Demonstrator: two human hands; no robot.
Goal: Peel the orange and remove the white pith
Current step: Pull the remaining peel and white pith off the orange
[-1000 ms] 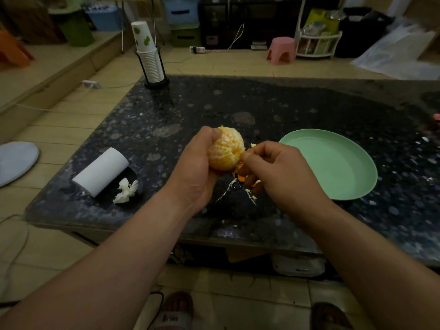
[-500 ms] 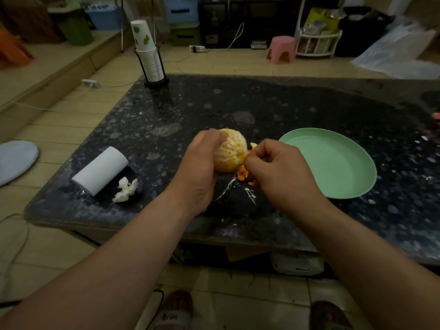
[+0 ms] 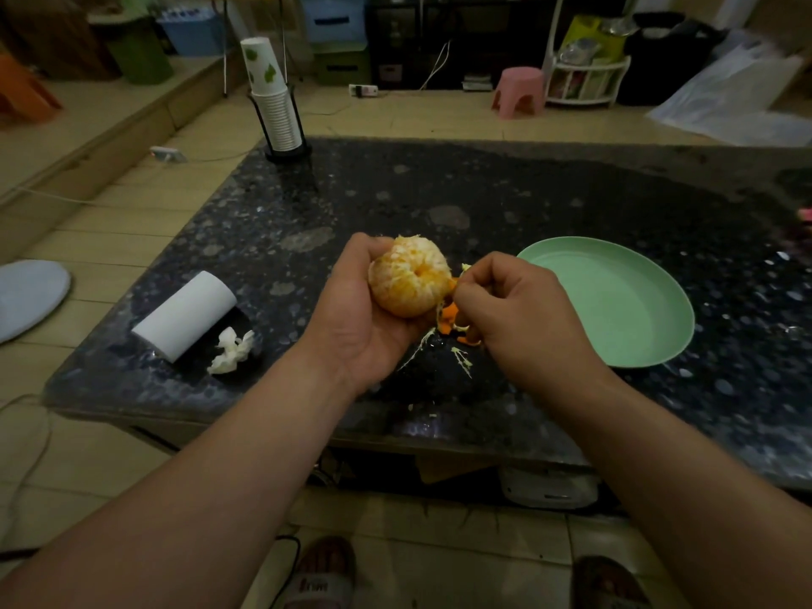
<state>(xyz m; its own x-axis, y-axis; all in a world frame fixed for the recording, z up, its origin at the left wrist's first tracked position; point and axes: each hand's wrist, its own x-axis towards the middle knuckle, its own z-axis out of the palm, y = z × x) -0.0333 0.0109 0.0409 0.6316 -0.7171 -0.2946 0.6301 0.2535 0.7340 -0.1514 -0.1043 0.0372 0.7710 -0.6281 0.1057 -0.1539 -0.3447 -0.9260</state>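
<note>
Orange (image 3: 411,279) sits cupped in the left hand (image 3: 360,318), held above the table (image 3: 395,191) near the middle of its near edge. The fruit is almost wholly peeled, its pale segments bare and its centre dimple turned up toward the camera. Palm and curled fingers wrap its left and under sides, and the thumb lies over the top left. Right hand (image 3: 518,314) is closed, fingers curled, with thumb and forefinger pinching a small scrap (image 3: 456,284) right at the orange's right flank, touching the fruit. Just below the two hands, peel bits (image 3: 450,320) and pale pith strands (image 3: 461,360) lie on the table.

Plate (image 3: 615,301), green and shallow, rests on the table just right of the right hand, toward the near right corner; its whole inside shows as plain green. At the far left corner a black wire holder (image 3: 288,151) carries a stack of paper cups (image 3: 274,112), the topmost printed with green leaves and tilted. Near the near left corner lie a white paper roll (image 3: 184,314) on its side and, just beside it, a crumpled tissue (image 3: 230,349).
</note>
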